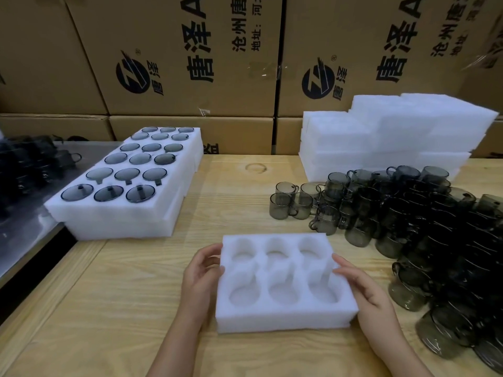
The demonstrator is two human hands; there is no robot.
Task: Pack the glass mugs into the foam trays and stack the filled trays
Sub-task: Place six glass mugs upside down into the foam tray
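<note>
White foam tray (285,268) with six pockets sits near you on the wooden table (130,295); your left hand (200,273) and right hand (364,287) grasp its sides. Glass mugs (435,227) crowd the right; filled trays (178,186) sit far left.

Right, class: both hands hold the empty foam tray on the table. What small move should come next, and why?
Probably the right hand should let go of the foam tray and take a mug from the pile of mugs beside it: all six holes are empty, and the left hand can steady the tray.
</note>
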